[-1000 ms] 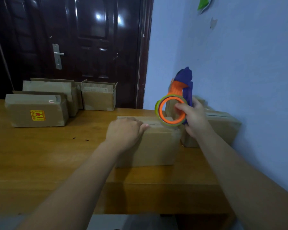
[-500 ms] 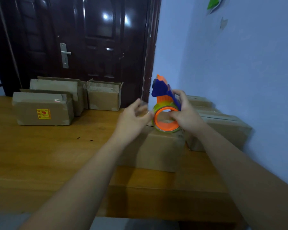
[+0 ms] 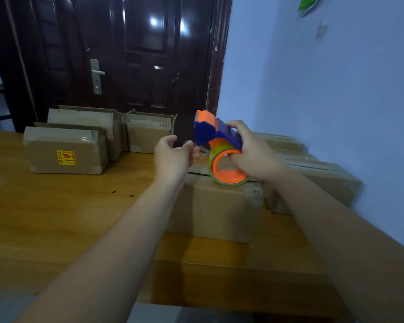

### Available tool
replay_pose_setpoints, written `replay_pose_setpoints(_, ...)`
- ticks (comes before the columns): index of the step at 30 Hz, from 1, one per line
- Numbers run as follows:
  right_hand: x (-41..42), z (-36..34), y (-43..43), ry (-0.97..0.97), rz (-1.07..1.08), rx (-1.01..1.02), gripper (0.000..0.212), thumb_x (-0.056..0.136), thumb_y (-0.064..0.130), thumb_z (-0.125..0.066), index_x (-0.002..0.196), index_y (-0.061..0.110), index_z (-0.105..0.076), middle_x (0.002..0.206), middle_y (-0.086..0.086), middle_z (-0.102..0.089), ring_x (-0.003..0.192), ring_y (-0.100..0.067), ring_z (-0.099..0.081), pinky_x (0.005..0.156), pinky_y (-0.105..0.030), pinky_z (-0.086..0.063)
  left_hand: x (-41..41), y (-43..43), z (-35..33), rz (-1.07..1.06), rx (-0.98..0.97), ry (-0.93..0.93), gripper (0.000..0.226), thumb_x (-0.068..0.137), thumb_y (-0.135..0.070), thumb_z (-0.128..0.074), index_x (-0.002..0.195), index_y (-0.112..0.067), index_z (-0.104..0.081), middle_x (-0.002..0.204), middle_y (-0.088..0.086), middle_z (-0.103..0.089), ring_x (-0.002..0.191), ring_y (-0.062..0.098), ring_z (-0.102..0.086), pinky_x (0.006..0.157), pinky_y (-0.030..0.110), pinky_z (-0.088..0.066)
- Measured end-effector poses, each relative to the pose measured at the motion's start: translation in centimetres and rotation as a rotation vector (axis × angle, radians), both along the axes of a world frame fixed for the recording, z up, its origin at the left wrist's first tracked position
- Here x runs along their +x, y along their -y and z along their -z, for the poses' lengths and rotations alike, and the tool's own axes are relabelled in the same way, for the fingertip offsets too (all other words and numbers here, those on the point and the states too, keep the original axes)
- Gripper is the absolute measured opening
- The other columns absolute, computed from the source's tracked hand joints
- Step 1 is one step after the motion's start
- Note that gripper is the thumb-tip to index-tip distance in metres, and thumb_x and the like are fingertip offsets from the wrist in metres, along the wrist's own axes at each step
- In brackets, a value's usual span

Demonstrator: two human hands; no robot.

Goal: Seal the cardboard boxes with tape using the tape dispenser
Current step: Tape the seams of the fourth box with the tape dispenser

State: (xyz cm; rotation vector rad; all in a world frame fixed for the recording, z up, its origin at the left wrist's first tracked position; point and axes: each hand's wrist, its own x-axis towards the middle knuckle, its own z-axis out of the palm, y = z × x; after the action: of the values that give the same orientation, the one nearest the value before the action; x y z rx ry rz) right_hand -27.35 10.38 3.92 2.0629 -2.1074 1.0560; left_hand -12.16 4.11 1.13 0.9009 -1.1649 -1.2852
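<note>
On the worktop [image 3: 56,217], a yellow-labelled box [image 3: 65,152] sits far left. The left hand [image 3: 173,157] pinches the clear tape end [image 3: 200,149] drawn from the blue-and-orange tape dispenser [image 3: 216,134]. The right hand [image 3: 254,155] grips that dispenser, its roll resting on the middle cardboard box [image 3: 215,206].

Several cardboard boxes [image 3: 215,210] sit directly on the wooden table [image 3: 56,217].
</note>
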Motion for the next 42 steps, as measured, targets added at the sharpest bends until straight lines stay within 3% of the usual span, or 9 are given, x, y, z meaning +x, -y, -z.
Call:
replay_pose_setpoints(6, 1.3, -0.5, 1.0, 0.021, -0.056, 0.035, 0.061, 0.086, 0.021, -0.069, 0.135, 0.03, -0.034, 0.109, 0.004, -0.054, 0.083, -0.01, -0.057, 0.064, -0.017, -0.045, 2.0, 1.7, 1.2, -0.179, -0.174, 0.436, 0.06, 0.09, -0.023, -0.063, 0.143, -0.022, -0.035, 0.108, -0.004, -0.064, 0.096, 0.007, -0.058, 0.085, 0.023, -0.043)
replay_pose_setpoints(8, 1.3, 0.1, 1.0, 0.156, -0.076, 0.026, 0.066, 0.084, 0.031, -0.072, 0.136, 0.032, -0.031, 0.11, 0.007, -0.056, 0.086, -0.01, -0.061, 0.068, -0.02, -0.049, 2.4, 2.2, 2.0, -0.201, -0.127, 0.413, 0.06, 0.09, -0.023, -0.063, 0.144, -0.023, -0.035, 0.123, 0.002, -0.061, 0.112, 0.014, -0.056, 0.091, 0.029, -0.044)
replay_pose_setpoints(13, 2.1, 2.1, 1.3, 0.472, -0.127, -0.063, 0.066, 0.086, 0.039, -0.065, 0.142, 0.033, -0.031, 0.112, 0.011, -0.06, 0.098, -0.004, -0.06, 0.068, -0.006, -0.045, 2.4, 3.0, 3.4, -0.23, -0.05, 0.269, 0.059, 0.089, -0.021, -0.064, 0.142, -0.025, -0.038, 0.13, 0.005, -0.056, 0.108, 0.012, -0.057, 0.09, 0.031, -0.049)
replay_pose_setpoints(16, 2.8, 2.9, 1.7, 0.587, -0.188, -0.102, 0.066, 0.089, 0.035, -0.062, 0.146, 0.033, -0.03, 0.134, 0.012, -0.052, 0.123, -0.005, -0.05, 0.089, -0.01, -0.045, 2.8, 3.6, 3.6, -0.204, 0.07, 0.118, 0.058, 0.088, -0.017, -0.065, 0.14, -0.026, -0.04, 0.131, 0.006, -0.055, 0.112, 0.019, -0.058, 0.093, 0.04, -0.051)
replay_pose_setpoints(20, 3.2, 3.3, 2.1, 0.591, -0.24, -0.082, 0.081, 0.077, 0.05, -0.059, 0.149, 0.036, -0.023, 0.148, 0.012, -0.04, 0.134, -0.01, -0.04, 0.11, -0.035, -0.039, 3.6, 4.0, 4.1, -0.125, 0.179, -0.023, 0.058, 0.09, -0.009, -0.061, 0.141, -0.021, -0.037, 0.111, 0.008, -0.066, 0.09, 0.012, -0.067, 0.081, 0.03, -0.054)
replay_pose_setpoints(23, 3.0, 3.3, 2.1, 0.584, -0.25, -0.069, 0.085, 0.076, 0.052, -0.057, 0.151, 0.037, -0.02, 0.149, 0.016, -0.037, 0.134, -0.007, -0.039, 0.108, -0.026, -0.037, 3.6, 4.1, 4.4, -0.139, 0.162, 0.037, 0.056, 0.09, -0.01, -0.061, 0.141, -0.019, -0.039, 0.12, 0.008, -0.062, 0.091, 0.009, -0.062, 0.078, 0.027, -0.053)
replay_pose_setpoints(27, 3.1, 3.3, 1.9, 0.573, -0.263, -0.049, 0.084, 0.078, 0.049, -0.056, 0.151, 0.036, -0.017, 0.141, 0.023, -0.036, 0.13, 0.0, -0.039, 0.088, -0.006, -0.04, 3.6, 4.1, 4.7, -0.177, 0.122, 0.16, 0.053, 0.09, -0.013, -0.063, 0.139, -0.018, -0.044, 0.136, 0.008, -0.051, 0.12, 0.022, -0.052, 0.093, 0.033, -0.046)
replay_pose_setpoints(36, 3.1, 3.5, 2.0, 0.569, -0.292, -0.034, 0.088, 0.076, 0.046, -0.062, 0.15, 0.039, -0.015, 0.144, 0.019, -0.039, 0.132, -0.005, -0.042, 0.108, -0.03, -0.039, 4.0, 4.7, 4.9, -0.033, 0.19, 0.253, 0.042, 0.087, -0.014, -0.067, 0.128, -0.011, -0.056, 0.121, 0.011, -0.061, 0.107, 0.024, -0.059, 0.096, 0.042, -0.049)
replay_pose_setpoints(42, 3.4, 3.4, 1.9, 0.557, -0.285, -0.037, 0.088, 0.075, 0.046, -0.06, 0.15, 0.04, -0.013, 0.143, 0.019, -0.037, 0.129, -0.003, -0.043, 0.098, -0.018, -0.043, 3.3, 4.4, 5.5, 0.073, 0.458, 0.083, 0.028, 0.097, -0.017, -0.047, 0.122, -0.018, -0.06, 0.111, 0.009, -0.065, 0.104, 0.026, -0.061, 0.093, 0.041, -0.051)
